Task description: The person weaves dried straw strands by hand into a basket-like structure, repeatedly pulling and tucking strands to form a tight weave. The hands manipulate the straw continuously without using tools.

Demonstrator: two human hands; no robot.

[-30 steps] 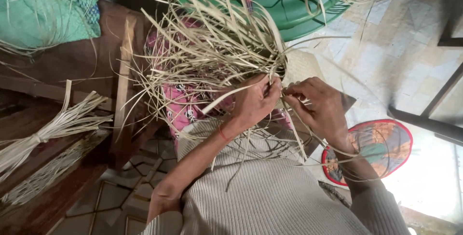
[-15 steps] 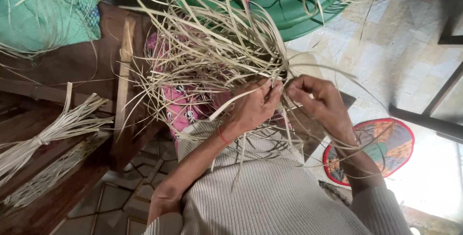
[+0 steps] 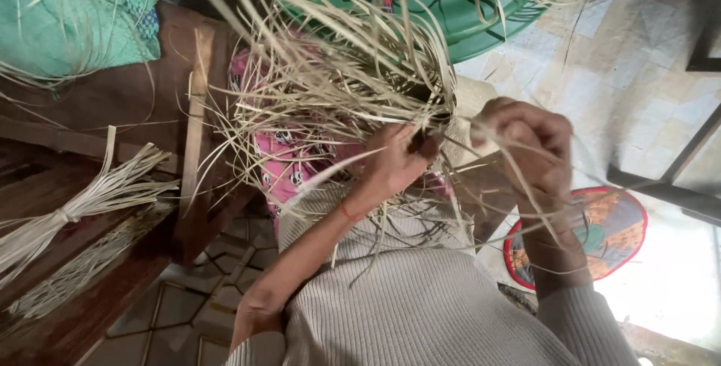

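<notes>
Straw strands (image 3: 338,88), pale and flat, are being worked just above the ribbed cream sweater (image 3: 428,313) that fills the lower middle of the frame. Compared with half a second earlier, the right hand (image 3: 529,148) has been drawn away to the right and slightly up, so that a gap now shows between it and the left hand (image 3: 394,159), where the two were almost touching; a few strands are pulled taut across that gap, which suggests that a strand is being tightened through the weave. The left hand is pinched around strands at the dark rim of the woven piece (image 3: 432,107), fingers pressed together; the right hand is curled into a loose fist over several strands. The tangle itself sits at the centre and upper centre, its loose ends fanned out stiffly to the left and upward, some bent, none tidy. Behind it a pink patterned cloth (image 3: 289,167) is seen, farther left a tied bundle of strips (image 3: 82,204) on dark wood, and a green round tub (image 3: 481,13) at the top.
</notes>
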